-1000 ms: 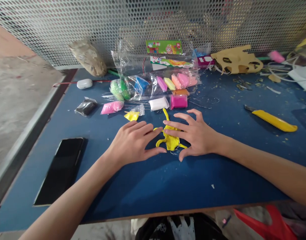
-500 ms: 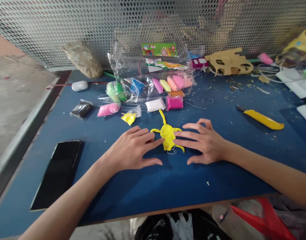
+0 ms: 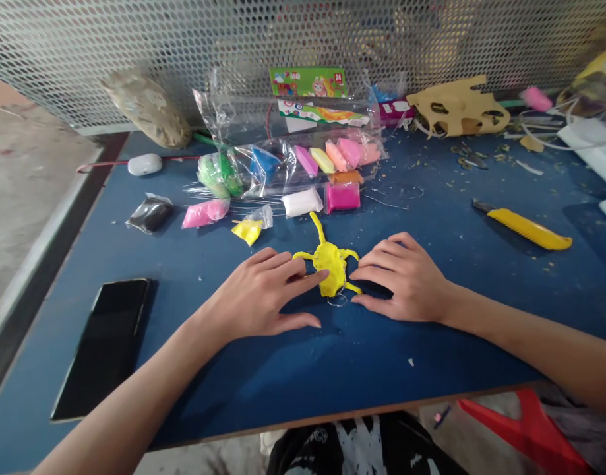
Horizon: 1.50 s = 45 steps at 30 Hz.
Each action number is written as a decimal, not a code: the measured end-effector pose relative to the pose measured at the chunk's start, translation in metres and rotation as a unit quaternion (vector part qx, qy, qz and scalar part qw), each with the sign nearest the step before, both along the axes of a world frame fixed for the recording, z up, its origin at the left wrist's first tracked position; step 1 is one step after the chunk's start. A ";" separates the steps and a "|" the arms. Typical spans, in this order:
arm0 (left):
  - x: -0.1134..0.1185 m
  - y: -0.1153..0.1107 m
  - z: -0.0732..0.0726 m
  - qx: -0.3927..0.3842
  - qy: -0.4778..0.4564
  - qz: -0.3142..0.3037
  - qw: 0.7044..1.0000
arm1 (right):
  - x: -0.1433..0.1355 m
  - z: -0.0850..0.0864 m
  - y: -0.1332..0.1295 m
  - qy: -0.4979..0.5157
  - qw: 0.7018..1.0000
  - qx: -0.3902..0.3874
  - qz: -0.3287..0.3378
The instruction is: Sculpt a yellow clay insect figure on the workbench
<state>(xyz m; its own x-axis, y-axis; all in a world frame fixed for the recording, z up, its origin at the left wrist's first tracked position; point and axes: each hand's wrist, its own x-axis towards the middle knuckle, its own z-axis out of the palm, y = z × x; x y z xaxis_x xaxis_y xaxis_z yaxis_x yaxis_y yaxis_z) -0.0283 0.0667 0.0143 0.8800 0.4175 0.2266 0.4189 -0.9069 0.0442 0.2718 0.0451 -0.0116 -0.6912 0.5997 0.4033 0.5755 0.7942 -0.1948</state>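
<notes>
A flat yellow clay figure (image 3: 331, 269) with several thin curved limbs lies on the blue table, and a thin wire loop (image 3: 337, 301) shows at its lower end. My left hand (image 3: 270, 290) reaches in from the left, its index fingertip on the figure's body and its thumb held apart below. On the right side, my right hand (image 3: 404, 277) rests with fingers bent and spread from the thumb; its fingertips are beside the figure's right limbs and grip nothing.
Behind the figure lie clay packets, white (image 3: 303, 202), magenta (image 3: 343, 197) and opened yellow (image 3: 248, 231), with a plastic bag (image 3: 283, 168) of more colours. A phone (image 3: 102, 349) is at left, a yellow cutter (image 3: 529, 229) at right, a mesh panel (image 3: 159, 39) behind.
My right fingers have drawn back off the figure's body to its right edge, and the thumb has come closer to them. My left index finger reaches slightly further onto the body. The view has shifted slightly.
</notes>
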 end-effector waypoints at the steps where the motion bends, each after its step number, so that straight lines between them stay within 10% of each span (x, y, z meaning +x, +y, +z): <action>1: 0.002 -0.001 0.000 0.001 -0.002 -0.002 1.000 | -0.003 0.001 -0.002 0.000 1.000 0.001 -0.008; 22: 0.021 -0.015 -0.009 0.142 -0.081 -0.004 0.987 | -0.018 0.001 -0.012 -0.061 0.989 0.125 -0.043; 33: 0.027 -0.018 -0.011 0.215 -0.086 -0.014 0.973 | -0.016 -0.005 -0.012 -0.001 1.000 0.028 -0.013; 45: 0.029 -0.018 -0.014 0.203 -0.104 -0.020 0.973 | -0.017 -0.005 -0.010 -0.043 0.994 0.093 -0.028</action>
<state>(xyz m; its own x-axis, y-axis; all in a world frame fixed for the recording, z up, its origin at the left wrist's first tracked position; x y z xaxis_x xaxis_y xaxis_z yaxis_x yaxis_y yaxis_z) 0.0010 0.0491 0.0002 0.8113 0.2218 0.5410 0.4024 -0.8830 -0.2415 0.2549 0.0349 -0.0166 -0.6953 0.5583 0.4525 0.6278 0.7783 0.0043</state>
